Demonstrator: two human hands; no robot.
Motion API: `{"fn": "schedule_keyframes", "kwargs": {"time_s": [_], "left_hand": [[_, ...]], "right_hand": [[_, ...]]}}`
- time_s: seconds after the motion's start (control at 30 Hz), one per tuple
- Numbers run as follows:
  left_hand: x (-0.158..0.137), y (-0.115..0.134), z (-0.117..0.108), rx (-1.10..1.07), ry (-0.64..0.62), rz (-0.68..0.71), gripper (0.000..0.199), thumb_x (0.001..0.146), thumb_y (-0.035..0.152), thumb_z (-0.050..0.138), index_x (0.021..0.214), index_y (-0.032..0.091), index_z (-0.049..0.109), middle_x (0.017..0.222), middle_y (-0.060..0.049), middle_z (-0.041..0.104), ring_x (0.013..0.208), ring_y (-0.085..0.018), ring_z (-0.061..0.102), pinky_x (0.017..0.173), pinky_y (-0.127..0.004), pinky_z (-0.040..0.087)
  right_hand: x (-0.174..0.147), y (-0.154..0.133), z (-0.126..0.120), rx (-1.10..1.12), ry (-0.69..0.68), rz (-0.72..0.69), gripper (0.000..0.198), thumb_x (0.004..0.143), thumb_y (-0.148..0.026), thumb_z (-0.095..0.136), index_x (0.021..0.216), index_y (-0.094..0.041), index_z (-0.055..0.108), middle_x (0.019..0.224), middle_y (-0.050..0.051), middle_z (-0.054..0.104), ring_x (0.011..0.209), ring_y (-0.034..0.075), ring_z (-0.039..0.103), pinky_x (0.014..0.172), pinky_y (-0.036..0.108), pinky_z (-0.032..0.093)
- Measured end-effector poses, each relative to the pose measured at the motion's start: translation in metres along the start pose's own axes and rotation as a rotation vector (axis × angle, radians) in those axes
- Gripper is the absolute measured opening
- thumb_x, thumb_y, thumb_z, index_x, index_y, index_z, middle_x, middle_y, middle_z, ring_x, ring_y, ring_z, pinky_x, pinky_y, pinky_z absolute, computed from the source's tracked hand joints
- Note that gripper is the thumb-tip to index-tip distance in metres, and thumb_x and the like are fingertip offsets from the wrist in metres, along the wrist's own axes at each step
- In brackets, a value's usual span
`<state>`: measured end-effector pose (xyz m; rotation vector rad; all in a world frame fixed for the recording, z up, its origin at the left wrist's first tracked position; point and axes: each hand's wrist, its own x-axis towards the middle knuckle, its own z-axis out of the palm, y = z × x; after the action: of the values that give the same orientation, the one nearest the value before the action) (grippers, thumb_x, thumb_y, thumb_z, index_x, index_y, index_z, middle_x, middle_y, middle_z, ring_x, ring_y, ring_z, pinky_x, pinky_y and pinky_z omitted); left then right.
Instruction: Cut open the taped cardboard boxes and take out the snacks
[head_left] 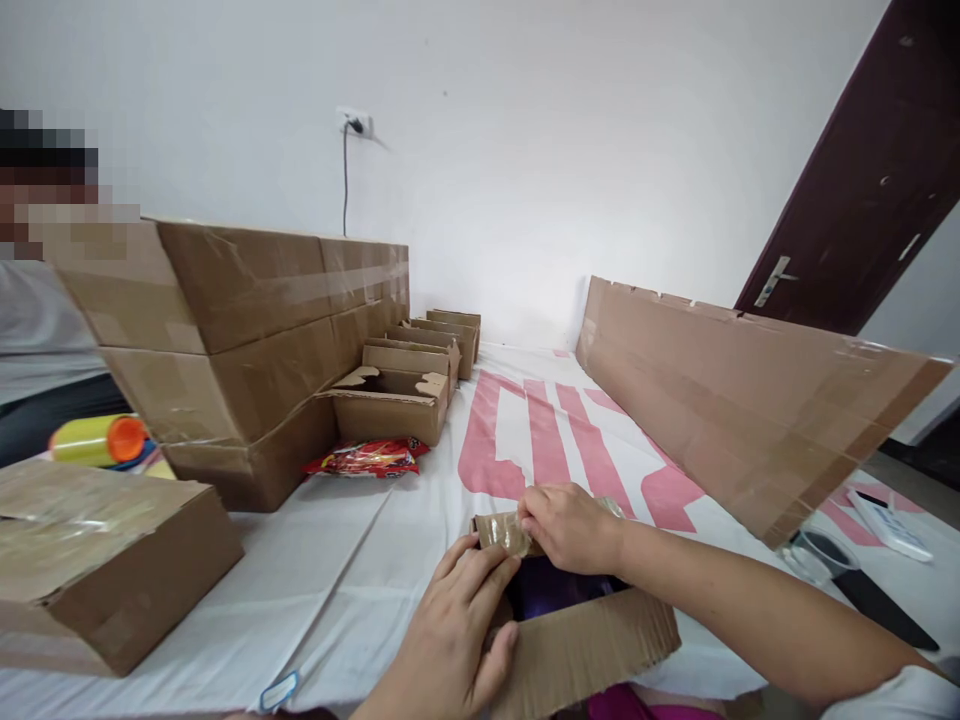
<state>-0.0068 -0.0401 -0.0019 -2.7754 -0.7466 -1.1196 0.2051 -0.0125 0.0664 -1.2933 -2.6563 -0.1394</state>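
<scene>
A white cloth (397, 580) with a broad pink print is covering the work surface, creasing along the left and running far back toward a plain white wall (517, 180). At its near edge, right of centre, an open box (585, 650) is sitting, with something dark purple showing inside. The left hand (469, 620) is lying spread over the box's left side, thumb apart from the fingers, pressing rather than gripping. The right hand (566, 530) is curling closed at the far flap, pinching shiny tape (504, 534) there (whether it is also catching cardboard, I cannot tell).

To the left, a tall carton stack (270, 290) is standing, with a row of open cartons (390, 405) running along its right side. A red packet (367, 457) is lying just before the nearest of them, and a taped carton (150, 580) is resting near left. On the right, a long cardboard panel (735, 390) is standing on edge. Beyond it, a dark door (847, 180) is showing. A black plug (355, 126) is sitting in the wall socket, its cable hanging behind the stack. At far left, another person (41, 330) is partly showing.
</scene>
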Motion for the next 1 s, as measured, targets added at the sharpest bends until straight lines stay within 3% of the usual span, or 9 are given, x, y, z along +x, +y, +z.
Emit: {"fn": "schedule_keyframes", "kwargs": {"time_s": [0.13,0.27,0.33,0.43,0.63,0.77,0.83,1.0], "left_hand": [[0.001,0.0,-0.001,0.013,-0.008,0.025,0.045,0.084,0.026,0.054,0.128,0.016,0.052,0.118,-0.011,0.065,0.113,-0.023,0.06,0.11,-0.044,0.041],[0.0,0.0,-0.001,0.005,-0.02,0.031,0.044,0.083,0.026,0.054,0.126,0.016,0.053,0.122,-0.012,0.064,0.114,-0.025,0.06,0.109,-0.045,0.041],[0.0,0.0,-0.001,0.007,-0.023,0.034,0.044,0.083,0.027,0.054,0.126,0.016,0.052,0.123,-0.013,0.063,0.115,-0.025,0.06,0.109,-0.046,0.042],[0.001,-0.001,0.0,0.011,-0.021,0.029,0.045,0.083,0.027,0.055,0.127,0.016,0.051,0.121,-0.012,0.064,0.114,-0.025,0.06,0.109,-0.045,0.042],[0.004,0.006,-0.005,0.026,0.022,0.054,0.04,0.08,0.024,0.055,0.12,0.015,0.055,0.109,-0.011,0.067,0.104,-0.023,0.064,0.107,-0.044,0.044],[0.004,0.006,-0.006,0.039,0.049,0.063,0.038,0.08,0.024,0.055,0.117,0.014,0.055,0.106,-0.011,0.067,0.101,-0.023,0.065,0.103,-0.044,0.047],[0.004,0.005,-0.005,0.025,0.041,0.06,0.037,0.08,0.024,0.055,0.116,0.015,0.055,0.106,-0.011,0.067,0.102,-0.023,0.064,0.103,-0.044,0.047],[0.007,0.005,-0.003,-0.018,0.03,0.042,0.032,0.079,0.022,0.053,0.111,0.017,0.056,0.106,-0.011,0.066,0.102,-0.023,0.063,0.104,-0.045,0.045]], "right_hand": [[0.01,0.0,0.004,-0.085,0.0,-0.101,0.011,0.088,-0.015,0.045,0.094,-0.014,0.054,0.085,0.009,0.065,0.074,0.019,0.058,0.067,0.031,0.044],[0.02,0.004,0.006,-0.134,0.031,-0.401,0.01,0.086,-0.012,0.047,0.09,-0.015,0.055,0.091,0.011,0.064,0.085,0.021,0.055,0.076,0.034,0.045],[0.022,0.004,0.006,-0.114,0.04,-0.448,0.01,0.086,-0.012,0.047,0.09,-0.014,0.056,0.092,0.011,0.063,0.086,0.022,0.054,0.078,0.033,0.045],[0.023,0.003,0.01,-0.066,0.065,-0.325,0.009,0.085,-0.013,0.047,0.088,-0.013,0.055,0.088,0.012,0.061,0.082,0.022,0.053,0.074,0.033,0.046],[0.026,0.024,0.029,0.19,0.16,0.08,0.01,0.082,-0.01,0.045,0.087,-0.017,0.049,0.082,0.007,0.056,0.071,0.019,0.051,0.067,0.032,0.046],[0.019,0.043,0.017,0.278,0.185,0.115,0.014,0.082,-0.006,0.044,0.088,-0.018,0.05,0.08,0.004,0.058,0.07,0.016,0.055,0.065,0.028,0.047],[0.01,0.043,0.003,0.34,0.183,0.038,0.017,0.082,-0.006,0.048,0.095,-0.017,0.053,0.09,0.006,0.062,0.081,0.016,0.058,0.072,0.028,0.049],[-0.006,0.025,-0.013,0.347,0.118,-0.35,0.015,0.088,-0.016,0.055,0.101,-0.017,0.062,0.102,0.008,0.065,0.097,0.018,0.057,0.09,0.033,0.046]]}}
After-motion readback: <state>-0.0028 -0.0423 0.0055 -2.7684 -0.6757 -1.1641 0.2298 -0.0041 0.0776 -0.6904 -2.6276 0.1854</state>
